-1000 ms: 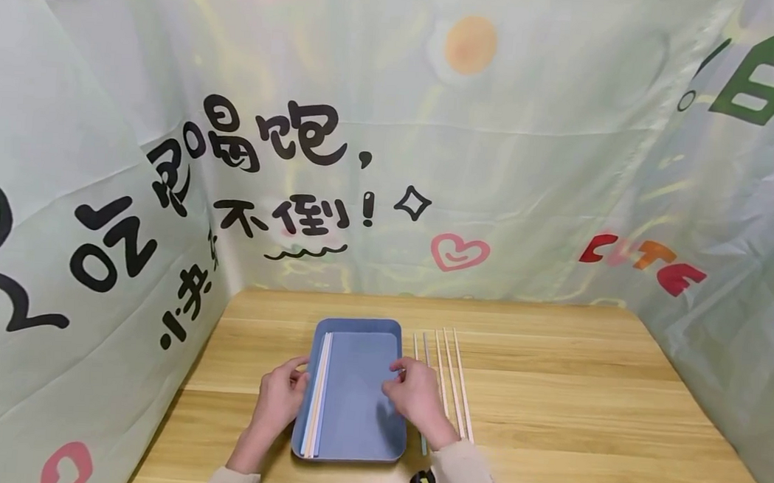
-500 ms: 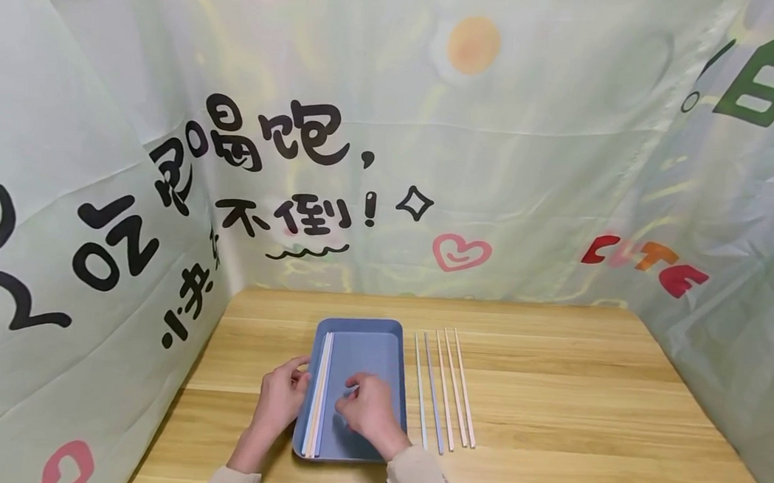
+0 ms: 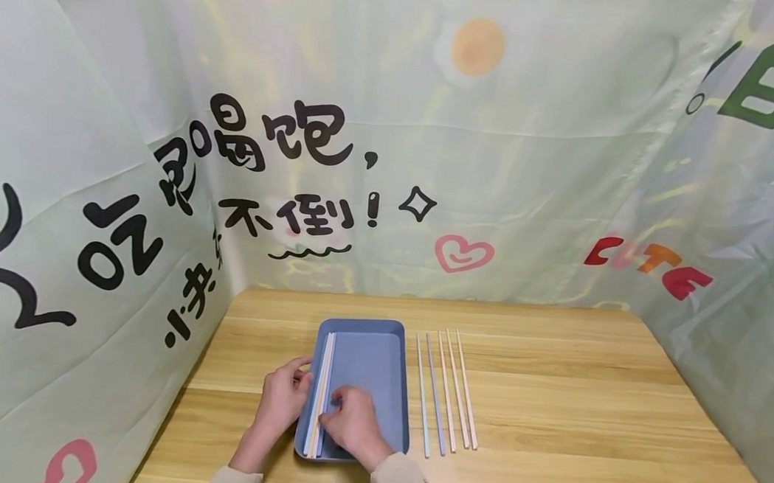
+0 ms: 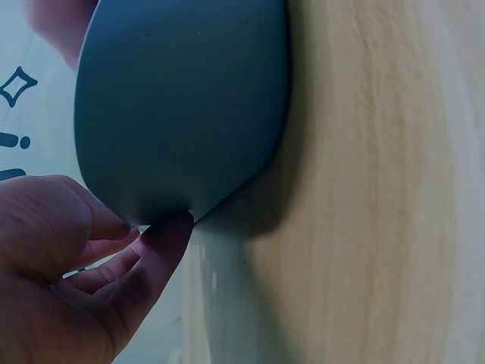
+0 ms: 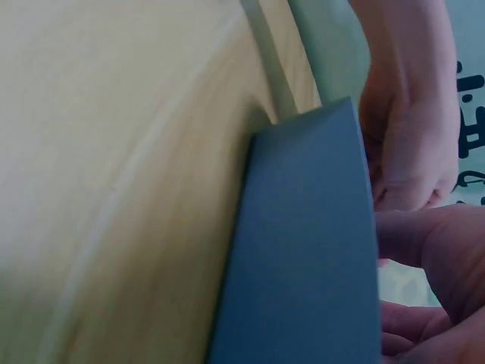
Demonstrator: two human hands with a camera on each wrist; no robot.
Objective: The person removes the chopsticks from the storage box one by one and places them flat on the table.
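In the head view a blue rectangular tray (image 3: 372, 359) lies on the table, with several pale chopsticks (image 3: 328, 352) along the inside of its left wall. My left hand (image 3: 283, 394) grips the tray's left edge; in the left wrist view its thumb and fingers (image 4: 170, 235) come together at the tray's lower corner. Over the tray's left half is my right hand (image 3: 352, 420). Its thumb and forefinger are bent and apart, with their tips right at the chopsticks. The other fingers curve under the palm, and the tray wall (image 5: 303, 250) hides part of them in the right wrist view.
Several more chopsticks (image 3: 446, 393), in pale blue, violet and pinkish tones, lie side by side on the wooden table (image 3: 563, 400), right of the tray. A printed cloth (image 3: 532, 154) hangs behind the table and along both sides.
My right hand has moved left from the tray's right rim to the chopsticks inside it. My left hand stays at the tray's left edge. The chopsticks on the table look unmoved.
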